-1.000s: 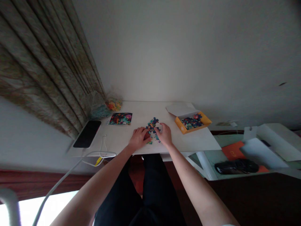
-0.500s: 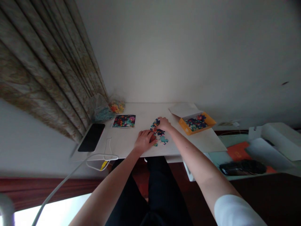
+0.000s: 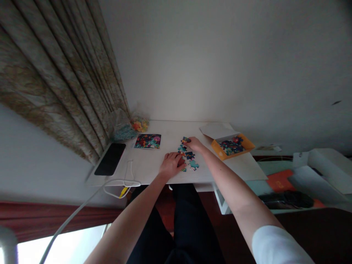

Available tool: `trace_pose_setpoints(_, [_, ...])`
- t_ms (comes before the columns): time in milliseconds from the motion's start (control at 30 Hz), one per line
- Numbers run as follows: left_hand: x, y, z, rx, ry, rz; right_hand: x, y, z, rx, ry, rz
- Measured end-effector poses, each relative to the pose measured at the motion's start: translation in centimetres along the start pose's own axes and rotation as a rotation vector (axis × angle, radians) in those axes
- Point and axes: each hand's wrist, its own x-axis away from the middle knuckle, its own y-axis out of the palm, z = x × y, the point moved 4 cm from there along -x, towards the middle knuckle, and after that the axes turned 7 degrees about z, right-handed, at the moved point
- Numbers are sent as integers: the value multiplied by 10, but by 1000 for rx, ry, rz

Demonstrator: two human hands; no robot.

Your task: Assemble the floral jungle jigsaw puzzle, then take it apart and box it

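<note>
Several jigsaw puzzle pieces (image 3: 189,155) lie partly joined on the white table, with a light blue piece (image 3: 194,165) at their near right. My right hand (image 3: 194,143) is closed, thumb and fingertips pinching a dark patterned puzzle piece (image 3: 186,139) at the far end of the group. On the near left side, my left hand (image 3: 170,165) rests on the table, fingers stretched out and apart, fingertips touching the pieces. That hand hides part of the pieces beneath it.
A yellow box (image 3: 224,156) of loose pieces stands at the right. Left of my hands lie a colourful picture card (image 3: 147,141) and a black phone (image 3: 110,159). Plastic bags (image 3: 123,131) sit by the curtain. A white cable (image 3: 121,182) hangs over the front edge.
The view has shifted slightly. My right hand has drawn back a little to the right, showing more of the piece in its fingertips. My left hand stays by the pieces.
</note>
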Motion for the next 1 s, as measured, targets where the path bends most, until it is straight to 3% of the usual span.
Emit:
trace_pose_setpoints(200, [0,-2,2,9,4,-6,9,8,4,-122,-16,-116])
trace_pose_setpoints(533, [0,0,0,-7,9,-2,10,14,-31,176,19,-206])
trace_pose_setpoints(1000, [0,8,-7,55,23,8,19,11,-38,126,24,-202])
